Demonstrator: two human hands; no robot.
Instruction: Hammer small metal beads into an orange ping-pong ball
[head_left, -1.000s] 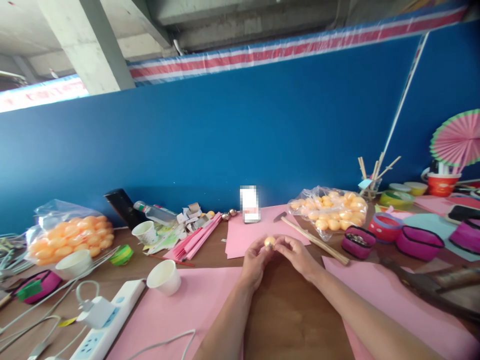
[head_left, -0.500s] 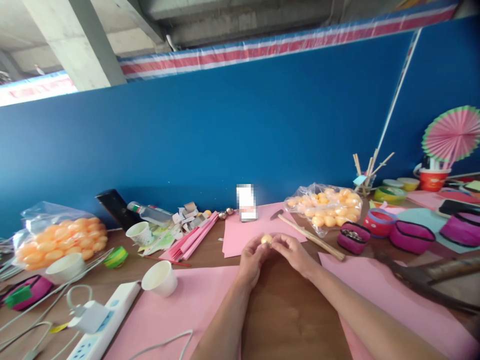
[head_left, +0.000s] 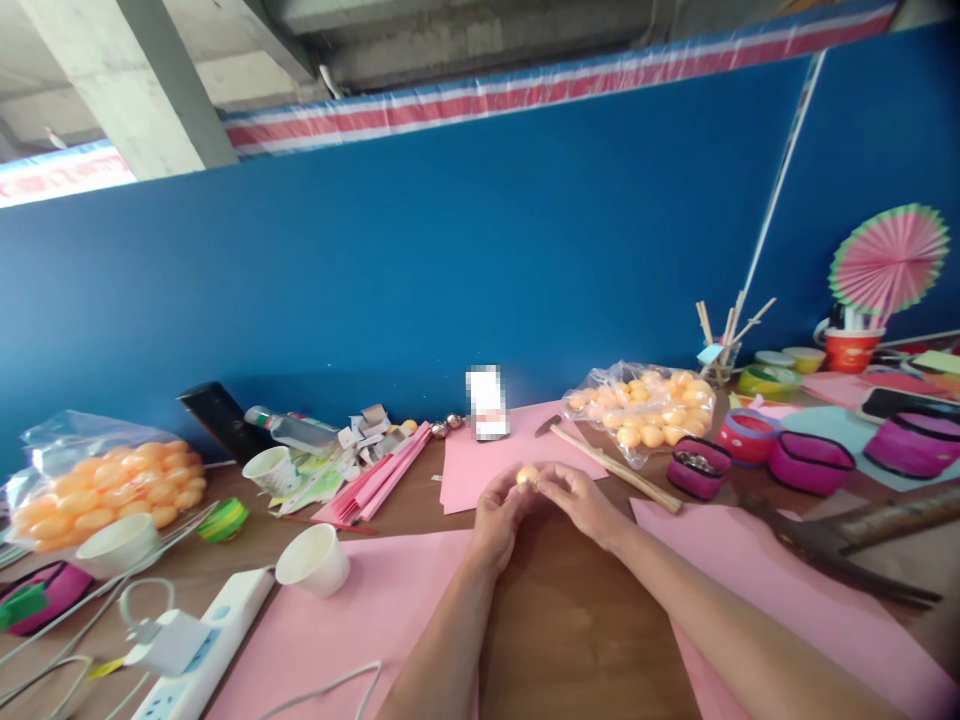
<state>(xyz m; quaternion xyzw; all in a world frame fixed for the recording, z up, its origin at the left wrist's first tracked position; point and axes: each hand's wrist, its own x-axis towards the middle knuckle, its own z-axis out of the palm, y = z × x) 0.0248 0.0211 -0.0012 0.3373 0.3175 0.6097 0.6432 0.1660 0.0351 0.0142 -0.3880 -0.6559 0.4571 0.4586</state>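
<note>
Blue wall [head_left: 450,280] behind a brown wooden table [head_left: 585,620], concrete beams above. Head view only.

Centre of table: left hand [head_left: 496,517] and right hand [head_left: 581,503] meet, fingertips pinched from both sides on one small orange ball [head_left: 527,476]. Ball held just above the wood, at the near edge of a pink paper sheet [head_left: 487,462]. Grip narrow, both hands closed on the ball; forearms run down toward the camera.

Left side: clear bag of orange balls [head_left: 105,482] near the table's far left edge. White paper cup [head_left: 313,560] on its side, just beside a larger pink sheet [head_left: 352,630]. Second cup [head_left: 271,470] upright near a dark phone [head_left: 216,420] leaning on the wall. White power strip [head_left: 202,655] with a plugged adapter and cables at lower left. Green tape roll [head_left: 223,520] between bag and cups.

Right side: second bag of orange balls [head_left: 645,410], a wooden stick [head_left: 615,468] lying in front of it. Magenta pouches [head_left: 810,462] well apart from the hands. Pink paper fan [head_left: 889,258] standing in a red cup [head_left: 849,350] at far right.
</note>
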